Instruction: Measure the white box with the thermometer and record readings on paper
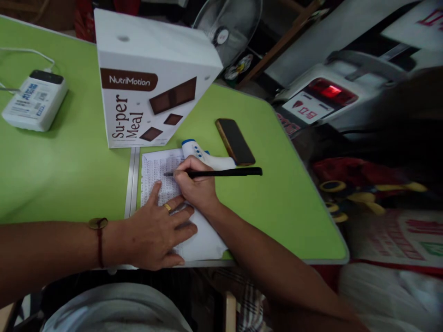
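A sheet of white paper (204,235), its upper part covered with rows of small handwriting, lies near the front edge of the green table. My right hand (199,184) is closed around a black pen (228,172), whose tip points left at the written rows. I cannot tell whether the tip touches the paper. Spread flat over the sheet, my left hand (164,230) has its fingers apart and holds nothing; a ring and a wrist cord show on it. Just beyond my right hand lies a white and blue infrared thermometer (218,161), partly covering the paper's corner.
A tall white NutriMotion box (128,110) stands behind the paper. A dark phone (235,142) lies right of it. At the left sits a white device with cables (36,99). The green table (284,207) ends at the right; a fan (230,32) stands behind.
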Tool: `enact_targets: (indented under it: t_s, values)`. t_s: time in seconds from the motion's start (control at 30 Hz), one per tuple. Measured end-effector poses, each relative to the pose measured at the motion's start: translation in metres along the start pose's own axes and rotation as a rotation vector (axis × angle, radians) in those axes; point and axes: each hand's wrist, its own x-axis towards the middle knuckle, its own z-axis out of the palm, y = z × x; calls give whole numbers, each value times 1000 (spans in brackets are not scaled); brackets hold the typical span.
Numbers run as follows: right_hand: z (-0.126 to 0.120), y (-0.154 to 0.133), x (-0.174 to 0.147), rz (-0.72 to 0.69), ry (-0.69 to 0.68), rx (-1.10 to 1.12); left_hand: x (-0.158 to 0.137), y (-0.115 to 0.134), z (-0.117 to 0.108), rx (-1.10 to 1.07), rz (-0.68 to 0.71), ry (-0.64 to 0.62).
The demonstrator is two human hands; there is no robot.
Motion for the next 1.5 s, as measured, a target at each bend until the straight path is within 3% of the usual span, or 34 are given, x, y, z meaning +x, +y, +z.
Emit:
enact_targets:
  t_s: [0.27, 1.0, 1.37, 1.5]
  values:
    - [0, -1, 0, -36, 11, 49, 0, 0, 2, -17, -2, -7]
    - [-1, -1, -2, -35, -133, 58, 1, 0, 2, -6, -4, -19]
    - [0, -2, 0, -43, -61, 47, 1, 0, 2, -19, -1, -9]
    - [-1, 0, -1, -39, -100, 51, 1, 0, 1, -6, -5, -20]
